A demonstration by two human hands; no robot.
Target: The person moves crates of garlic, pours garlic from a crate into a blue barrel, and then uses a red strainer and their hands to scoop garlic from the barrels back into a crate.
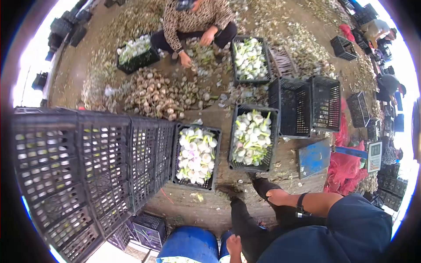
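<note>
My left hand (234, 243) hangs low by my leg, above the floor near a blue barrel (188, 241). Its fingers are curled in, and nothing shows in them. My right hand (277, 197) is by my dark trouser leg with its fingers folded, and I see nothing in it; a black band (301, 202) circles that wrist. In front of my feet stand two black plastic crates, the left crate (217, 160) and the right crate (275, 142). Both are filled with trimmed white garlic bulbs (196, 155) with short green stems. Neither hand touches a crate.
A tall stack of black crates (101, 171) rises on the left. Across from me, a person (197, 22) sits by a heap of untrimmed garlic (151, 94). Empty crates (296, 105), a blue platform scale (314, 158) and red mesh sacks (344, 171) stand at right.
</note>
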